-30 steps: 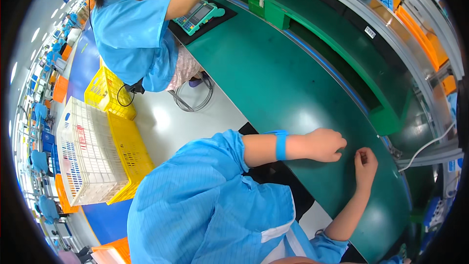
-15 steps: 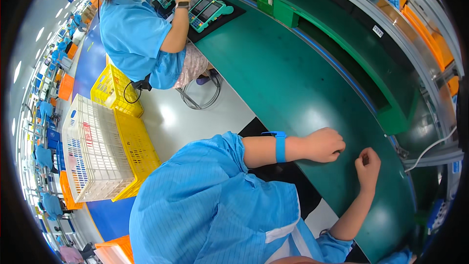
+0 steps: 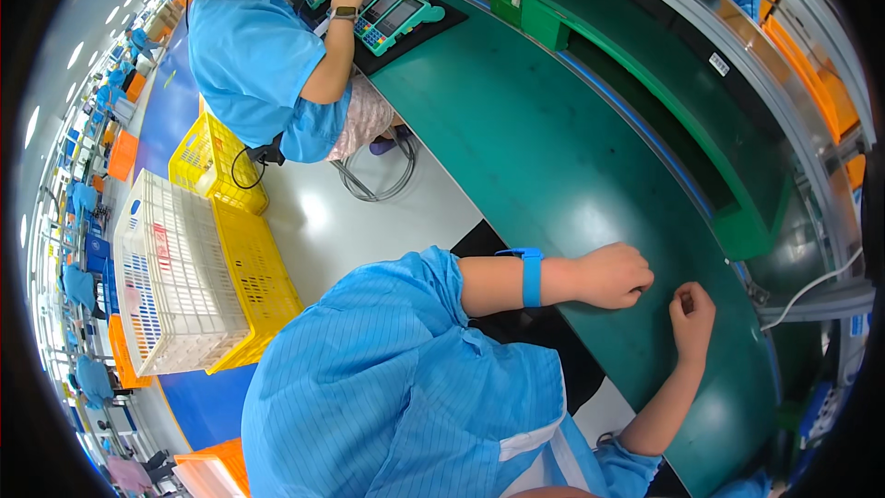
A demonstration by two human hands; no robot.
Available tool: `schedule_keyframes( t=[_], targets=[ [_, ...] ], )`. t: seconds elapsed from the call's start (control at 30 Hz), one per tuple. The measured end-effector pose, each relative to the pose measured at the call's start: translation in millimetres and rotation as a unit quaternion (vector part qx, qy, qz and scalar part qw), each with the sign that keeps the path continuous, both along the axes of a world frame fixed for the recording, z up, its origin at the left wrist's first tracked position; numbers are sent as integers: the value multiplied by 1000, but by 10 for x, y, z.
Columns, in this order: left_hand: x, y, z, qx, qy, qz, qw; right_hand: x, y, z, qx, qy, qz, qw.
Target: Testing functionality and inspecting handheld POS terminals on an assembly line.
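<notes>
My left hand (image 3: pixel 616 277), with a blue wrist strap (image 3: pixel 531 278) on its wrist, is curled into a loose fist above the green worktable (image 3: pixel 516 157). No object shows in it; there is only shadow under the fingers. A short gap to the right, my right hand (image 3: pixel 692 312) is raised over the same tabletop with its fingers folded in. Nothing shows in that hand either. The two hands do not touch each other.
A co-worker (image 3: pixel 267 74) in blue sits at the far left, hands near teal handheld devices (image 3: pixel 396 23) on a black mat. A green raised shelf (image 3: pixel 664 65) runs along the table's far side. Yellow (image 3: pixel 253 267) and white crates (image 3: pixel 175 277) stand at left. A white cable (image 3: pixel 811 284) hangs at right.
The view has shifted very slightly. Both my hands keep the same curled pose in almost the same place.
</notes>
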State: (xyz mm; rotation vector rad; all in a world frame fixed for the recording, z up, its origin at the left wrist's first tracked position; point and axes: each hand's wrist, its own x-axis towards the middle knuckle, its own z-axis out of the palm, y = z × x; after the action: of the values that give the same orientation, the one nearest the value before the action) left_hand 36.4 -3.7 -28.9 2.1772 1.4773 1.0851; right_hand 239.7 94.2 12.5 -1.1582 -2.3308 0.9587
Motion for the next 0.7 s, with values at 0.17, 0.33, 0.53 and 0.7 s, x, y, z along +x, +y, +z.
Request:
schedule_keyframes(
  t=[0.17,0.33,0.53,0.7],
  targets=[
    [14,3,-10,-2,3,5,1000,11,27,-49,8,16,8,1000],
    [16,-14,-11,13,4,13,1000,22,30,-63,2,19,6,1000],
    [5,-2,-1,14,1,6,1000,17,38,-60,3,25,4,1000],
    [-2,1,7,13,-2,4,1000,18,47,-58,-7,33,5,999]
  ],
)
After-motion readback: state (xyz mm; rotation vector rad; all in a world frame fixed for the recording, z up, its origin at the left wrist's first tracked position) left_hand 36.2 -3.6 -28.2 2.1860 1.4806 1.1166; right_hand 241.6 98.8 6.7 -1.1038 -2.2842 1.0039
